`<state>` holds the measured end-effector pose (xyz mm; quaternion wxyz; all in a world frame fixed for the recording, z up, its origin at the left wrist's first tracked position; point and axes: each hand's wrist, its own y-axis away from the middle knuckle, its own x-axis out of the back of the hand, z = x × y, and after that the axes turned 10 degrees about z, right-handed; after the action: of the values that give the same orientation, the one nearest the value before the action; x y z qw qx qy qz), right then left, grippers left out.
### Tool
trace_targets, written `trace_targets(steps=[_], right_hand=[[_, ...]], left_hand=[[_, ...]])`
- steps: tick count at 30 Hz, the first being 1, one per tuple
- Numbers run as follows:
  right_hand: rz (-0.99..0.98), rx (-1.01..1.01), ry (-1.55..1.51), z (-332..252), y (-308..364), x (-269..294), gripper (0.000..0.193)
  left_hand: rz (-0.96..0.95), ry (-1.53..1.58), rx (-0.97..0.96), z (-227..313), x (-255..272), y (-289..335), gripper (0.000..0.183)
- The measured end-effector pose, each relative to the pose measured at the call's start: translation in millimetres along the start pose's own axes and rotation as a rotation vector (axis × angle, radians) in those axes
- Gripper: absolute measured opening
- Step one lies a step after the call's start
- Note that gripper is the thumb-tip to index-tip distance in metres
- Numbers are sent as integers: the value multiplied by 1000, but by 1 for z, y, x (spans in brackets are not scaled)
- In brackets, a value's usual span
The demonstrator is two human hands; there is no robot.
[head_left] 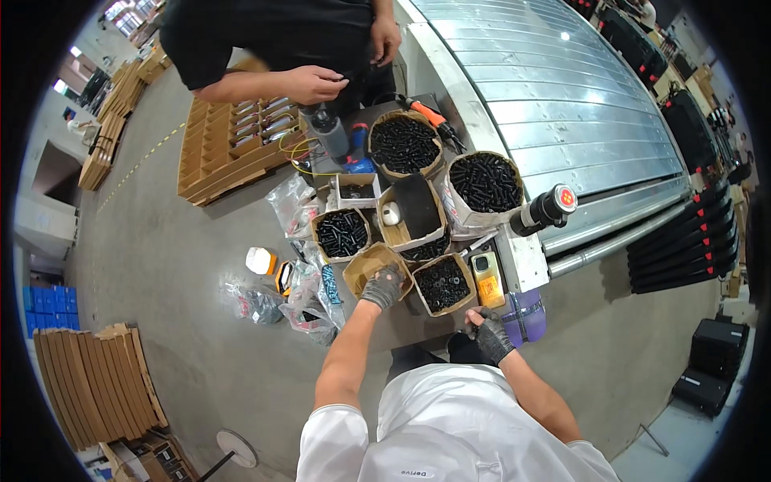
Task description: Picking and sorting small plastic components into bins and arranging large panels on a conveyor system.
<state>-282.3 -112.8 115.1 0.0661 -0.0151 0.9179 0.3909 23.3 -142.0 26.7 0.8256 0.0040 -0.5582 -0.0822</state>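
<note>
My left hand (383,287), in a grey fingerless glove, reaches into an open cardboard box (359,275) with a bare brown inside. Its fingertips point down and are hidden, so their grip cannot be made out. My right hand (490,332), gloved the same way, is closed with thumb and fingers together. Whatever it may hold is too small to name. It is near a box of small black parts (443,286) and a phone in a yellowish case (487,279). A purple container (526,316) lies beside this hand.
Boxes of black cylindrical parts (405,145) crowd the table, with a white box (357,190) among them. Plastic bags (309,301) lie at left. An orange-black power tool (431,116) rests at the back. Across the table stands a person (281,48); a metal roller conveyor (562,88) runs at right.
</note>
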Motion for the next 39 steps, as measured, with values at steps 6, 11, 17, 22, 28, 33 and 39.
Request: trace_targets(steps=[6,11,17,22,28,33,39], right_hand=[[37,44,-61,9,3,8,19],[-15,54,-82,4,-5,-4,19],[-236,-105,-486,-9,-19,6,22],[-469,-276,-684,-43,-5,-1,32],[-551,-340,-688,-40,-12,-7,34],[-397,-322,-429,-24,-33,11,28],[-370,-223,-401,-6,-38,21,24]], left_hand=[[-137,-80,-176,-1,-2,-1,32],[-73,54,-106,-10,16,18,43],[273,305,70,23,29,46,32],[392,486,-17,111,33,79,16],[457,571,231,143,7,85,16],[580,557,366,122,23,88,14],[767,303,551,-9,76,55,22]])
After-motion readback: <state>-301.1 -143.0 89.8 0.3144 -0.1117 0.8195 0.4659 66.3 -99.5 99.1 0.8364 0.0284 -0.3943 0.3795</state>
